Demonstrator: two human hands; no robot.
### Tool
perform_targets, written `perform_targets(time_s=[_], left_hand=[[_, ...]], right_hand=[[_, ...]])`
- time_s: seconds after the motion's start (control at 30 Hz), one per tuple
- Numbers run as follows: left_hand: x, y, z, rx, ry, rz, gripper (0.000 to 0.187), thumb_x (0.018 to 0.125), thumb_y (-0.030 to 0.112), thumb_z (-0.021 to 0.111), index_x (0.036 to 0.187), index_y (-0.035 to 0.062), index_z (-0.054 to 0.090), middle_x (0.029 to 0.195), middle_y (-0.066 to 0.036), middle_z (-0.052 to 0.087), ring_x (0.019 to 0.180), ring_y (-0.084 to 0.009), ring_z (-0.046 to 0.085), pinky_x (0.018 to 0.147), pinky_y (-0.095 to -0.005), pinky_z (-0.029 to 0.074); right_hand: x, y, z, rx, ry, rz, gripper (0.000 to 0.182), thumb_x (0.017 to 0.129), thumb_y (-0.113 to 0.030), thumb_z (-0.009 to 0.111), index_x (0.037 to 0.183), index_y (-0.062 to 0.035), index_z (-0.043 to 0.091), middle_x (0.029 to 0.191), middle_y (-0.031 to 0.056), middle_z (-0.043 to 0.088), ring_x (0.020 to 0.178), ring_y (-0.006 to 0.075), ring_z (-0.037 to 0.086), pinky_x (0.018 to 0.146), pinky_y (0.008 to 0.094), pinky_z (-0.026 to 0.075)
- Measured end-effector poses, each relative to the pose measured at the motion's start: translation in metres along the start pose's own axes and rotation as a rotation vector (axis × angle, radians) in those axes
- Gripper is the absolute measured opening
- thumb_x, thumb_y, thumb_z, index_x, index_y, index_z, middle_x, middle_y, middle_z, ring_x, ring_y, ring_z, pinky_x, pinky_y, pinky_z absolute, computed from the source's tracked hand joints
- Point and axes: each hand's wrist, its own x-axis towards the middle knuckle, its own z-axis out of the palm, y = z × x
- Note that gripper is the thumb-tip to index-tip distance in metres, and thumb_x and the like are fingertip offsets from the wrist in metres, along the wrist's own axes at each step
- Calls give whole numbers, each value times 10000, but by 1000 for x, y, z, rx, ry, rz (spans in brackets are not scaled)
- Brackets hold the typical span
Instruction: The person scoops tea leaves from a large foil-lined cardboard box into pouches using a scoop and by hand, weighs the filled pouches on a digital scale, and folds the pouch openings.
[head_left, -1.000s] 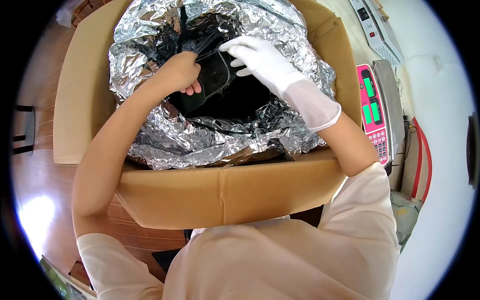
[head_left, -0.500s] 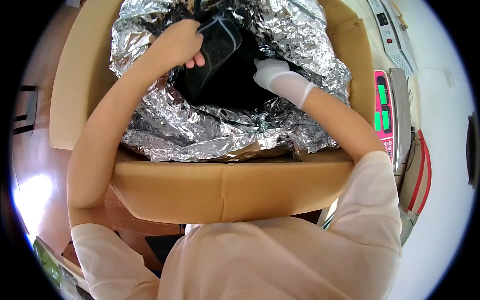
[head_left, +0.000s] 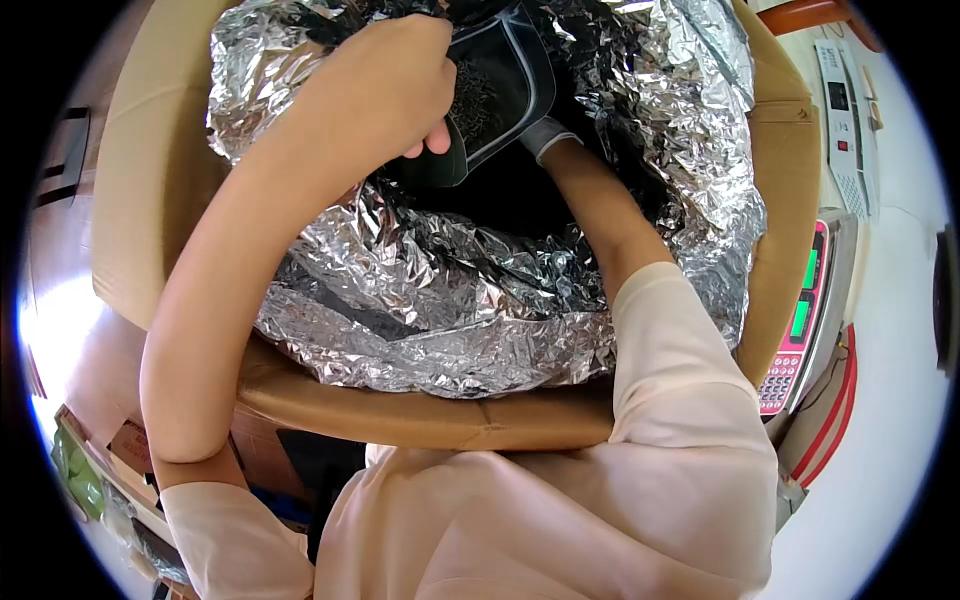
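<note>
My left hand [head_left: 400,95] is closed around the near-left side of a dark, see-through plastic container [head_left: 538,85] with a broad pale-edged rim. Thin dark loose bits, like dry leaves, lie inside it. The container tilts over the dark hollow of a cardboard box [head_left: 420,422] lined with crumpled silver foil [head_left: 470,350]. My right hand, in a white glove [head_left: 546,135], reaches down into that hollow just right of the container. Only the glove's cuff end shows; its fingers are hidden. The contents deep in the box are too dark to make out.
Right of the box stands a pink-fronted digital scale [head_left: 785,375] with green displays. Behind it lies a long white device [head_left: 842,130] with a red switch. A reddish-brown wooden piece [head_left: 805,14] juts in at top right. Box flaps spread at the left.
The container has moved rightward and tilted so its inside and the dark bits show. My right hand has gone deeper into the box, its glove now mostly hidden. The view has shifted.
</note>
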Motion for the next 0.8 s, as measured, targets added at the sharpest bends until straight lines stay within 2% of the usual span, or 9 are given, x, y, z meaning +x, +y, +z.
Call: perform_targets(time_s=[0.07, 0.17, 0.23, 0.27, 0.37, 0.47, 0.53, 0.63, 0.8], left_hand=[[-4, 6, -1, -6, 1, -8, 439, 896, 134, 395, 1316, 31, 468, 588, -79, 617, 451, -115, 552, 518, -259, 471], [-7, 18, -1, 6, 44, -79, 445, 899, 142, 391, 1330, 64, 467, 587, -69, 616, 448, -97, 533, 508, -249, 459], [-6, 19, -2, 1, 17, -87, 451, 900, 148, 395, 1339, 75, 462, 590, -55, 617, 451, -82, 522, 500, -237, 448], [-6, 19, -3, 10, 12, -96, 451, 900, 148, 395, 1339, 75, 462, 590, -55, 617, 451, -82, 522, 500, -237, 448], [-5, 20, -5, 54, 5, -106, 451, 902, 149, 391, 1341, 77, 461, 596, -51, 619, 454, -77, 523, 493, -229, 444], [-5, 13, -4, 40, 36, -75, 451, 900, 147, 387, 1339, 77, 463, 596, -51, 619, 454, -77, 526, 496, -227, 446], [-5, 6, -5, -18, 26, -10, 455, 893, 146, 391, 1337, 76, 464, 596, -52, 621, 460, -82, 538, 516, -235, 459], [-7, 15, -8, 25, 15, -44, 457, 885, 139, 395, 1331, 64, 466, 596, -53, 624, 467, -86, 549, 526, -245, 468], [-5, 6, -8, -28, 23, 48, 440, 871, 110, 386, 1287, 4, 480, 606, -84, 640, 465, -133, 577, 515, -281, 484]], right_hand=[[-9, 0, -7, -149, -20, -153, 1283, 469, -741, 734, 1464, -125, 207, 1491, 194, 180, 1361, 423, 163, 1068, 592, 211], [-12, -16, -10, -387, 2, -337, 1280, 481, -775, 696, 1467, -124, 204, 1507, 190, 151, 1382, 419, 94, 1079, 599, 177], [19, -20, 10, -349, 33, -454, 1275, 489, -802, 663, 1470, -128, 204, 1522, 202, 107, 1394, 425, 27, 1084, 612, 139], [26, -29, 14, -476, -101, -328, 1270, 492, -814, 644, 1475, -149, 192, 1527, 204, 86, 1395, 431, 7, 1084, 619, 122], [10, -31, 4, -506, -180, -170, 1227, 511, -746, 704, 1482, -212, 176, 1528, 211, 77, 1384, 456, 69, 1083, 616, 146], [-39, -16, -22, -329, -254, -416, 1154, 546, -609, 794, 1472, -236, 216, 1498, 218, 175, 1349, 442, 216, 1050, 603, 251], [-43, 6, 10, -401, -160, -471, 1052, 566, -458, 844, 1437, -224, 302, 1420, 210, 318, 1277, 418, 356, 996, 548, 368], [-62, 13, 21, -389, -131, -412, 963, 583, -426, 827, 1402, -216, 366, 1347, 196, 405, 1219, 384, 438, 967, 474, 428], [-88, 0, 12, -305, -242, -241, 867, 624, -309, 793, 1385, -184, 395, 1353, 191, 418, 1210, 318, 476, 969, 385, 442]])
